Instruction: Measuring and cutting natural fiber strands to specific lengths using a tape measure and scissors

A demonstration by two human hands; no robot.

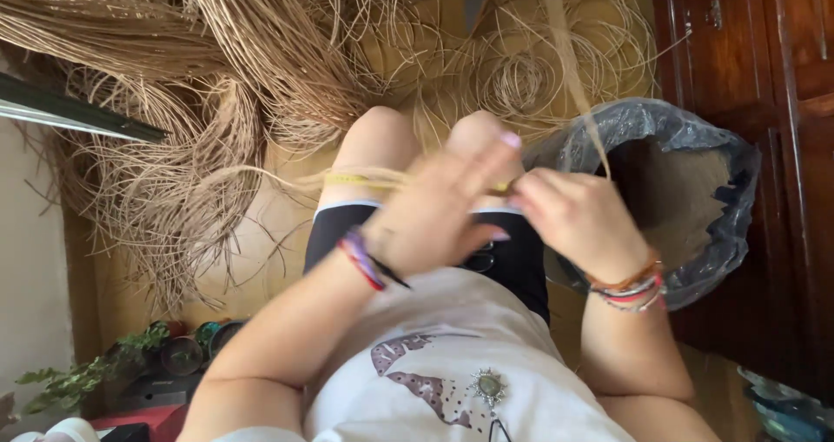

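My left hand is raised over my knees, blurred, fingers spread, with thin tan straw strands running under it. My right hand is closed, pinching the same strands, and one long strand rises from it toward the top of the view. A yellow strip, perhaps a measuring tape, lies along the strands by my left knee. Both wrists wear woven bracelets.
A large heap of tan straw fibres covers the floor ahead and to the left. A grey plastic bag stands open on the right, beside a dark wooden cabinet. A potted plant and small objects sit at lower left.
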